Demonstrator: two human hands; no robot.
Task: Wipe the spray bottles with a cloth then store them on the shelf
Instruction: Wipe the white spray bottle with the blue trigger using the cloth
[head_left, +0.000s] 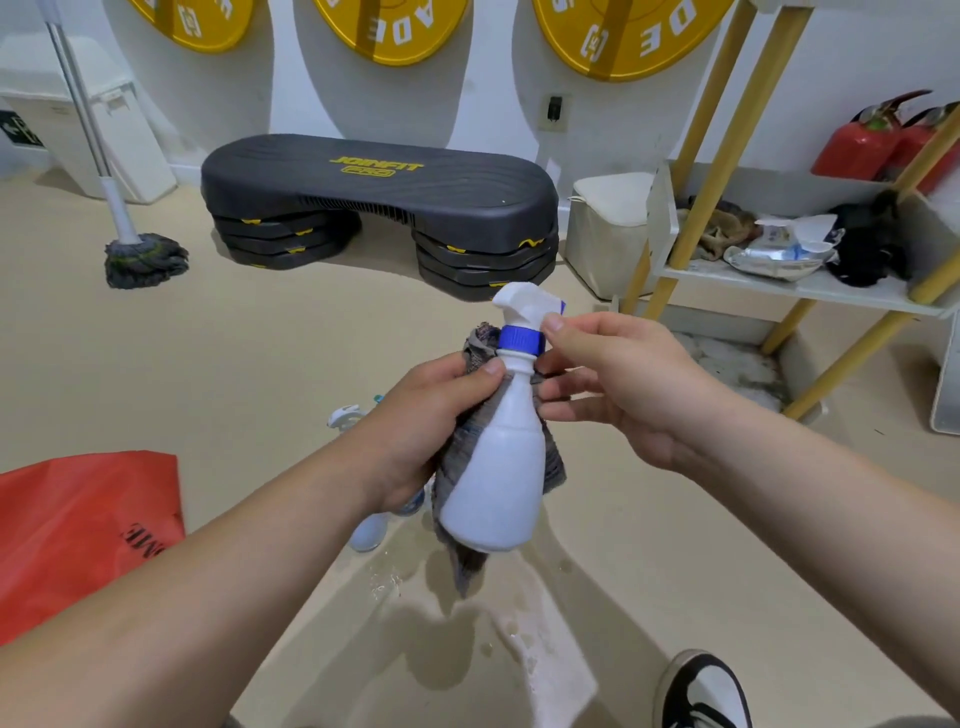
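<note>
While the white plastic spray bottle (498, 457) with a blue collar is held upright above the wet beige floor (270, 364), the left hand (415, 431) closes its grip around the grey woven cloth (467, 566) bunched behind the bottle, thumb on its shoulder. The right hand (623, 384) pinches the collar in a fingertip grip. The white shelf with yellow legs (810, 286) stands to the right, well apart.

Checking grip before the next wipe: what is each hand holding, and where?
Left hand grips the grey cloth against the spray bottle, at its neck; right hand pinches the blue collar.
</note>
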